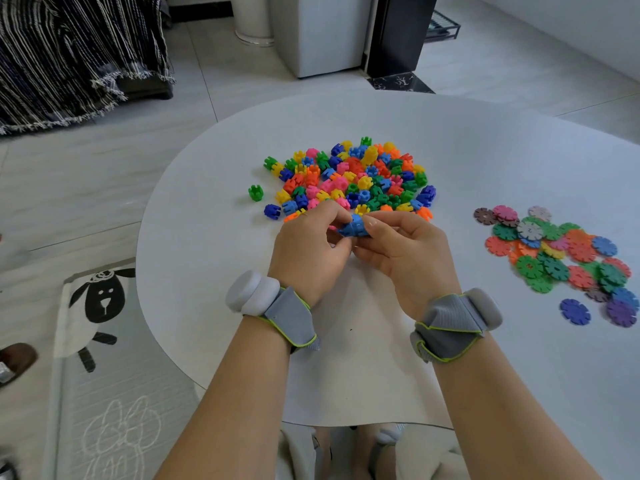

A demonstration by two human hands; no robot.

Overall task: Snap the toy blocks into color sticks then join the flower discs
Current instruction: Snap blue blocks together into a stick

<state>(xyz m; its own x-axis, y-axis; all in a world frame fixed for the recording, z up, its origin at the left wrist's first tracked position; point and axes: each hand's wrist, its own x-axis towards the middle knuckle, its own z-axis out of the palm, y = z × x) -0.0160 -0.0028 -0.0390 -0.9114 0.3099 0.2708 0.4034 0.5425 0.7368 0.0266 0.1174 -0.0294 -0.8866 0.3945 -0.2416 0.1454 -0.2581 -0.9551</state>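
A heap of small toy blocks (349, 178) in several colours lies on the white table (485, 161), just beyond my hands. Between my hands is a short blue stick of blocks (352, 227). My left hand (308, 247) pinches its left end and my right hand (405, 247) pinches its right end, fingers curled round it. A pile of flat flower discs (561, 258) in mixed colours lies on the table to the right, apart from both hands. A single green block (255, 192) sits alone left of the heap.
The table's rounded edge runs close on the left and near side. A mat with a sheep picture (100, 306) lies on the floor at left. A striped cloth (76, 53) and a white cabinet (322, 32) stand farther back.
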